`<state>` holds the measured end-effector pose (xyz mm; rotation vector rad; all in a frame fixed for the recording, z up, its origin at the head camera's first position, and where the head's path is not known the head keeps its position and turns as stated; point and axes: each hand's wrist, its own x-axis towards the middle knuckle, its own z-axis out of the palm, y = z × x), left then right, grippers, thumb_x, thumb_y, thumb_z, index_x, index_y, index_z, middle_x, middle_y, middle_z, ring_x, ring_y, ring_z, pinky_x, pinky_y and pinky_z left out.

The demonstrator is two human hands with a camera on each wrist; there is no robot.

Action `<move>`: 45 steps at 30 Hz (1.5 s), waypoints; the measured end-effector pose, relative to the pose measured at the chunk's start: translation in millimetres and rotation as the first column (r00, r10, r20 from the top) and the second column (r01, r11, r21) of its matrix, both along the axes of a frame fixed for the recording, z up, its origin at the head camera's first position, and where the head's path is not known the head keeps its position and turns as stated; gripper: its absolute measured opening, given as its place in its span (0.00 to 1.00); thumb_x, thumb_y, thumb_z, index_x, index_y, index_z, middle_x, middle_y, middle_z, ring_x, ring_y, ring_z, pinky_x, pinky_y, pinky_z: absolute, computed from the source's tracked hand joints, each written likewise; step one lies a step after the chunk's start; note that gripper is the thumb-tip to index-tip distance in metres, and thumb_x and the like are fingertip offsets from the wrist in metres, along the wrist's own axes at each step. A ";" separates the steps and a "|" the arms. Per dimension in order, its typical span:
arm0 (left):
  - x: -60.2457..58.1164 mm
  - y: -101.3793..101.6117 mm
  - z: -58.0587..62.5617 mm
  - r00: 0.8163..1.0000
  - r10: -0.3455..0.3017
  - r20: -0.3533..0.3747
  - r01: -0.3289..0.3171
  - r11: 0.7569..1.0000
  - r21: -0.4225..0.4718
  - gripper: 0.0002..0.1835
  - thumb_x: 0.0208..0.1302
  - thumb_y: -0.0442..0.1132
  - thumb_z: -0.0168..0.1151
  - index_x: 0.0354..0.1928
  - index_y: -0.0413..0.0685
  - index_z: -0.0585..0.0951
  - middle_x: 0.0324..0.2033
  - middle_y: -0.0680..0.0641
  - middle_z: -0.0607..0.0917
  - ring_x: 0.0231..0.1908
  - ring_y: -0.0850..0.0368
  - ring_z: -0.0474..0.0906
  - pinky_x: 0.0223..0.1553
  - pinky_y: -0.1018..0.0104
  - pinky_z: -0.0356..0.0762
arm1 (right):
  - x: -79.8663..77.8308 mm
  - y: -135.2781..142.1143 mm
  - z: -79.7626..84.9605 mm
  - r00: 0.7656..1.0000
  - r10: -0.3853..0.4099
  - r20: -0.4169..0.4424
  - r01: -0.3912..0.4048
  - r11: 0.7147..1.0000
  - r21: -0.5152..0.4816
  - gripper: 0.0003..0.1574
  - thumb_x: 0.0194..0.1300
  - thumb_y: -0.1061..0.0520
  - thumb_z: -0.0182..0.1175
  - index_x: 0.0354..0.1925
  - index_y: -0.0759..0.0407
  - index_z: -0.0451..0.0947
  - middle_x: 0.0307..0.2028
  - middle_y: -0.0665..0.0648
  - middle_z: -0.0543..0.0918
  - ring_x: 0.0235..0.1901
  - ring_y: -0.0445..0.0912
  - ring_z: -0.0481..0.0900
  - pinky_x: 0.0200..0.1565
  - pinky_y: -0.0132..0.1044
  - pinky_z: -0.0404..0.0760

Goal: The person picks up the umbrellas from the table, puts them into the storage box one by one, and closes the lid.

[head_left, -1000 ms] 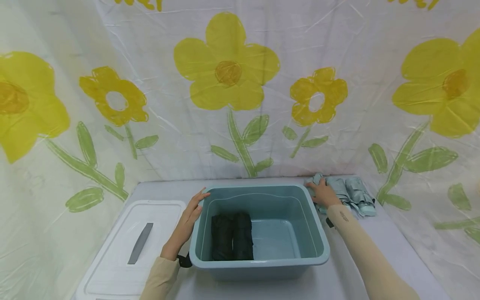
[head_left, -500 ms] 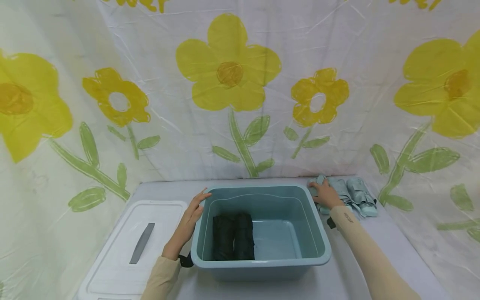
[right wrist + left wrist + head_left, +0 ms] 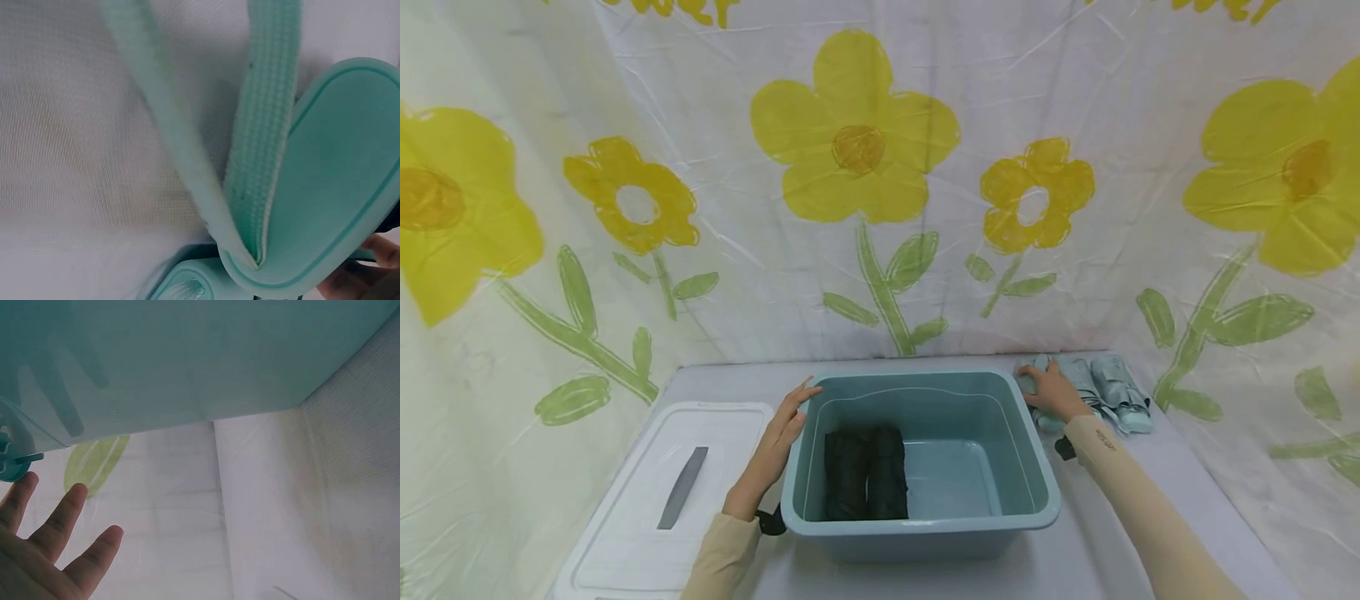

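Observation:
My right hand (image 3: pixel 1054 393) grips the leftmost of the light teal folding umbrellas at the back right, just past the bin. In the right wrist view, this umbrella's oval handle end (image 3: pixel 344 156) fills the right side with its wrist strap (image 3: pixel 265 119) looped out. The fingers (image 3: pixel 381 256) show below it; much of the umbrella is hidden behind the hand in the head view. A teal plastic bin (image 3: pixel 917 527) stands in front of me. My left hand (image 3: pixel 775 442) rests along its left side, fingers extended, fingertips at the rim's far left corner.
Two dark rolled bundles (image 3: pixel 847 475) lie side by side in the bin's left half. More teal umbrellas (image 3: pixel 1122 396) lie right of my right hand. A white lid (image 3: pixel 617 533) with a grey handle (image 3: pixel 682 487) lies at left. A flower-printed curtain (image 3: pixel 925 275) hangs behind the table.
My right hand and forearm have shifted slightly right, and the far end of the gripped umbrella sits a little lower. The left hand and bin stay in place.

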<state>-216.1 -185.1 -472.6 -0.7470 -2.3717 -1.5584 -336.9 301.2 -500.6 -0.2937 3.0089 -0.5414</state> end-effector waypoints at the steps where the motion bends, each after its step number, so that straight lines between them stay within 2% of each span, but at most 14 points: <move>1: -0.1 0.0 0.1 1.000 0.001 0.002 -0.001 1.000 0.000 0.22 0.74 0.40 0.36 0.67 0.57 0.62 0.71 0.46 0.53 0.70 0.43 0.46 0.59 0.30 0.47 | 0.2 -0.5 1.0 1.000 0.001 0.002 -0.001 1.000 0.000 0.30 0.62 0.49 0.59 0.60 0.56 0.66 0.60 0.89 0.44 0.42 0.77 0.71 0.39 0.64 0.73; 6: -0.9 -0.1 0.7 1.000 0.002 0.000 -0.002 1.000 0.005 0.22 0.74 0.39 0.35 0.67 0.57 0.63 0.71 0.47 0.53 0.70 0.44 0.46 0.60 0.31 0.48 | -0.7 -1.1 4.0 1.000 -0.004 0.014 0.004 1.000 -0.006 0.31 0.62 0.46 0.59 0.60 0.56 0.66 0.59 0.89 0.46 0.45 0.78 0.69 0.41 0.65 0.72; 8: 4.2 2.5 9.7 1.000 0.001 0.008 -0.002 1.000 0.007 0.22 0.73 0.36 0.35 0.67 0.52 0.63 0.71 0.44 0.53 0.70 0.42 0.46 0.60 0.30 0.47 | -1.4 -0.2 4.9 1.000 -0.009 0.022 0.009 1.000 -0.012 0.32 0.62 0.45 0.58 0.60 0.55 0.66 0.59 0.88 0.47 0.45 0.78 0.69 0.41 0.65 0.71; 9: 4.2 2.4 9.9 1.000 0.001 0.008 -0.001 1.000 0.007 0.22 0.73 0.36 0.35 0.67 0.52 0.63 0.71 0.43 0.53 0.70 0.42 0.46 0.60 0.30 0.47 | -1.0 0.1 6.3 0.999 -0.011 0.030 0.011 1.000 -0.021 0.32 0.62 0.44 0.58 0.61 0.55 0.65 0.59 0.88 0.47 0.44 0.78 0.70 0.41 0.65 0.71; 13: 3.6 1.5 9.3 1.000 0.000 0.013 0.000 1.000 0.004 0.22 0.73 0.36 0.36 0.67 0.53 0.63 0.71 0.44 0.53 0.70 0.43 0.46 0.60 0.30 0.47 | 0.4 0.9 13.3 0.999 -0.022 0.049 0.025 0.999 -0.044 0.31 0.63 0.47 0.57 0.61 0.56 0.65 0.58 0.88 0.47 0.41 0.76 0.71 0.39 0.65 0.71; 15: -2.1 -1.5 0.4 1.000 0.000 0.000 0.000 1.000 0.001 0.21 0.74 0.40 0.36 0.67 0.57 0.63 0.71 0.47 0.53 0.70 0.45 0.46 0.60 0.31 0.47 | 1.3 1.4 17.2 0.999 -0.022 0.050 0.025 0.999 -0.046 0.30 0.63 0.50 0.57 0.60 0.56 0.65 0.58 0.88 0.47 0.40 0.76 0.71 0.38 0.65 0.71; 24: -1.9 -1.8 1.9 1.000 0.005 0.005 -0.005 1.000 -0.014 0.22 0.73 0.36 0.36 0.67 0.55 0.63 0.71 0.47 0.53 0.70 0.44 0.46 0.60 0.31 0.48 | 5.0 7.0 27.1 1.000 0.013 0.012 -0.012 0.998 -0.065 0.28 0.62 0.52 0.57 0.58 0.58 0.66 0.55 0.87 0.52 0.40 0.75 0.71 0.36 0.63 0.72; 27: 1.1 -0.2 6.8 1.000 0.005 0.004 -0.005 1.000 -0.011 0.22 0.72 0.33 0.36 0.67 0.50 0.63 0.71 0.43 0.53 0.70 0.41 0.46 0.60 0.31 0.47 | 7.3 7.7 31.5 1.000 0.022 0.003 -0.022 0.997 -0.071 0.28 0.62 0.52 0.57 0.59 0.59 0.66 0.55 0.87 0.53 0.41 0.75 0.71 0.36 0.63 0.72; 30: 8.1 3.5 18.2 1.000 -0.001 0.001 0.001 1.000 -0.013 0.22 0.71 0.31 0.36 0.66 0.43 0.63 0.70 0.38 0.54 0.69 0.37 0.46 0.59 0.29 0.47 | 10.4 7.8 36.1 0.999 0.032 -0.008 -0.032 0.996 -0.083 0.28 0.63 0.52 0.57 0.59 0.59 0.66 0.56 0.87 0.54 0.45 0.76 0.69 0.37 0.63 0.72; 34: 16.5 7.7 30.7 1.000 -0.004 0.021 0.004 1.000 -0.020 0.22 0.71 0.31 0.36 0.66 0.39 0.62 0.69 0.36 0.53 0.68 0.36 0.46 0.59 0.30 0.48 | 15.1 7.5 42.3 0.998 0.044 -0.034 -0.047 0.994 -0.098 0.28 0.63 0.53 0.58 0.59 0.60 0.66 0.56 0.87 0.54 0.49 0.78 0.65 0.38 0.65 0.72; 45: 19.4 7.8 30.4 0.999 -0.014 0.040 0.014 1.000 -0.002 0.23 0.71 0.30 0.35 0.67 0.42 0.61 0.70 0.38 0.52 0.69 0.38 0.45 0.59 0.30 0.48 | 23.4 7.6 54.9 0.997 0.052 -0.050 -0.057 0.992 -0.111 0.28 0.64 0.50 0.57 0.59 0.60 0.66 0.57 0.85 0.59 0.55 0.79 0.58 0.44 0.69 0.68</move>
